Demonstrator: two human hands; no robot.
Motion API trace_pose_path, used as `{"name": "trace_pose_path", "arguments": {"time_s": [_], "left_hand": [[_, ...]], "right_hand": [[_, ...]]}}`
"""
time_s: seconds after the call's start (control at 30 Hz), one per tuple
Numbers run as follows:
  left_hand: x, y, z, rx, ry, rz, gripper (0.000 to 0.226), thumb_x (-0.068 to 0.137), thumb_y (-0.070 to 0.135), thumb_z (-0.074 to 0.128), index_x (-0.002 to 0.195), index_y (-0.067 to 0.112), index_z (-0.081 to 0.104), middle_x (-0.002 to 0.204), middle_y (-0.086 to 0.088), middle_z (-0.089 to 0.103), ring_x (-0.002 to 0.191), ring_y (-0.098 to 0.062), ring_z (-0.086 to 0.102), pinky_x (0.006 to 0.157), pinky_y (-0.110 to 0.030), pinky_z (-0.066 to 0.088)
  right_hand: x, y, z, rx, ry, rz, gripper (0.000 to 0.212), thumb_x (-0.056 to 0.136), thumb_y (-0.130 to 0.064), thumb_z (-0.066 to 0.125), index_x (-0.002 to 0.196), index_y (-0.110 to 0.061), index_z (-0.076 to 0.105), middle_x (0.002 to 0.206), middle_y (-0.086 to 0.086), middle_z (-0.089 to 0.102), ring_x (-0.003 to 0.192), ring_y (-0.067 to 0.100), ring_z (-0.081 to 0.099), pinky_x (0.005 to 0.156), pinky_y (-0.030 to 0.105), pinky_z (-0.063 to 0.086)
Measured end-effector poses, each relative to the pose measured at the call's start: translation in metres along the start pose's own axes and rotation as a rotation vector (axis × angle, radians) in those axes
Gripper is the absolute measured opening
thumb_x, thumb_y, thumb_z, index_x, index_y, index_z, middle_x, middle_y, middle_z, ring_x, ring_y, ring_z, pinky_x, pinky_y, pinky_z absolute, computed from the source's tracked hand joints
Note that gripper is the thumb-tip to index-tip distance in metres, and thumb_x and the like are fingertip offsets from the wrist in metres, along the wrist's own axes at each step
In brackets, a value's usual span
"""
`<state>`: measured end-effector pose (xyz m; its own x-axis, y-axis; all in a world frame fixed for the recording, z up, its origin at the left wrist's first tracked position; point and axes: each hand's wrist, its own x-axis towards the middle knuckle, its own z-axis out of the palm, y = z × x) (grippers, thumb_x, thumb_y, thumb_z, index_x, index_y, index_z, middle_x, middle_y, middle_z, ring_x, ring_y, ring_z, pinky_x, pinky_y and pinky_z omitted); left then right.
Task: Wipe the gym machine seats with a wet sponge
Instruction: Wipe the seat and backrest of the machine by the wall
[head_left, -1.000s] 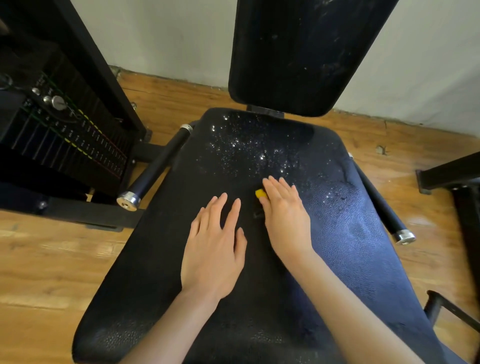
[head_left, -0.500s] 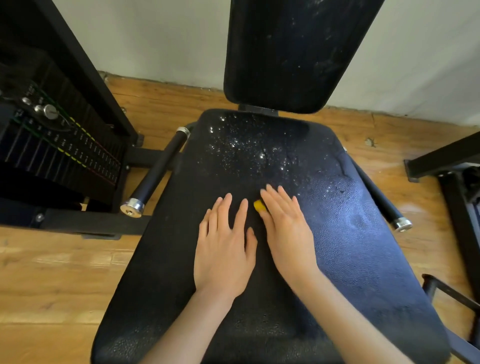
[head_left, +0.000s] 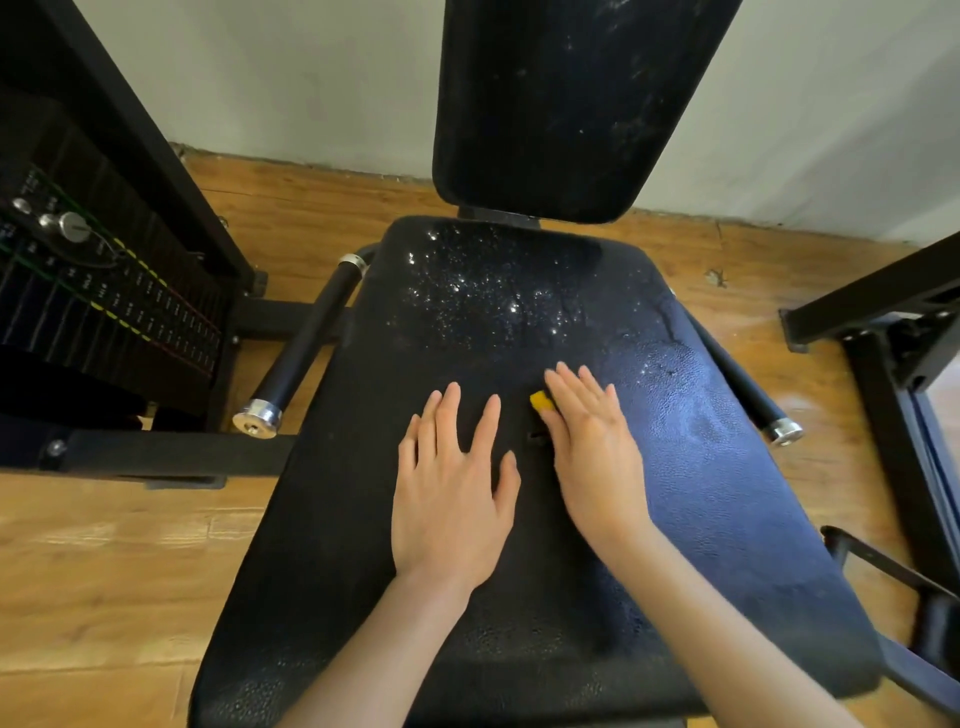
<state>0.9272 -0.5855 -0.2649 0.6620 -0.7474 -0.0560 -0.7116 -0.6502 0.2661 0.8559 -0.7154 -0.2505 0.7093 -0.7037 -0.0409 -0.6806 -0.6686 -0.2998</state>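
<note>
A black padded gym seat (head_left: 727, 519) fills the middle of the view, with wet glistening drops on its far half. Its black backrest (head_left: 571, 104) stands upright behind it. My right hand (head_left: 592, 457) lies flat with straight fingers on a yellow sponge (head_left: 539, 400), of which only a small corner shows at the index finger. My left hand (head_left: 452, 499) rests flat on the seat beside it, fingers spread, holding nothing.
Black handle bars with chrome caps flank the seat, one on the left (head_left: 301, 348) and one on the right (head_left: 748, 389). A weight stack (head_left: 104, 291) in a black frame stands at the left. Another black frame (head_left: 883, 322) is at the right. Wooden floor (head_left: 104, 571) lies around.
Both hands have slid slightly along the seat together with the sponge; the camera has shifted a little. The hands stay flat.
</note>
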Motion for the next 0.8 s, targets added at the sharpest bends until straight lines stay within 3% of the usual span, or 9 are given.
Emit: {"name": "trace_pose_path", "arguments": {"time_s": [0.1,0.23,0.43,0.6,0.8], "left_hand": [[-0.001,0.000,-0.001,0.001,-0.027,0.003,0.057,0.098,0.044,0.037,0.151,0.025,0.040,0.155,-0.016,0.039,0.145,-0.031,0.036,0.112,-0.047,0.036],[0.000,-0.001,-0.001,-0.005,-0.020,0.002,0.056,0.098,0.044,0.037,0.150,0.026,0.042,0.154,-0.015,0.040,0.144,-0.031,0.036,0.112,-0.047,0.036],[0.000,-0.001,-0.002,-0.001,-0.034,-0.009,0.056,0.098,0.045,0.036,0.151,0.027,0.040,0.155,-0.014,0.039,0.144,-0.030,0.037,0.112,-0.047,0.037],[0.001,-0.001,0.000,0.004,-0.021,-0.009,0.055,0.098,0.044,0.037,0.150,0.027,0.041,0.155,-0.013,0.039,0.144,-0.030,0.037,0.112,-0.047,0.038],[0.000,-0.001,-0.003,-0.007,-0.030,-0.022,0.057,0.098,0.047,0.029,0.150,0.028,0.041,0.156,-0.011,0.037,0.145,-0.029,0.035,0.111,-0.048,0.038]], "right_hand": [[-0.011,0.005,-0.004,0.002,-0.063,-0.051,0.038,0.100,-0.022,0.051,0.136,-0.009,0.054,0.142,0.007,0.051,0.138,0.025,0.039,0.117,0.035,0.019],[0.041,0.010,-0.003,0.002,-0.066,0.052,0.037,0.103,-0.023,0.044,0.136,-0.008,0.051,0.144,0.007,0.049,0.139,0.026,0.035,0.118,0.037,0.017],[-0.033,0.023,-0.010,-0.028,-0.017,-0.047,0.039,0.097,-0.024,0.053,0.133,-0.008,0.057,0.138,0.007,0.055,0.134,0.026,0.045,0.113,0.041,0.032],[0.042,0.031,-0.005,0.006,-0.087,0.041,0.042,0.103,-0.025,0.043,0.142,-0.009,0.045,0.148,0.007,0.044,0.143,0.025,0.030,0.119,0.037,0.020],[-0.034,0.045,-0.025,0.027,-0.036,-0.062,0.041,0.097,-0.028,0.049,0.132,-0.010,0.059,0.137,0.006,0.056,0.133,0.026,0.046,0.110,0.043,0.038]]}}
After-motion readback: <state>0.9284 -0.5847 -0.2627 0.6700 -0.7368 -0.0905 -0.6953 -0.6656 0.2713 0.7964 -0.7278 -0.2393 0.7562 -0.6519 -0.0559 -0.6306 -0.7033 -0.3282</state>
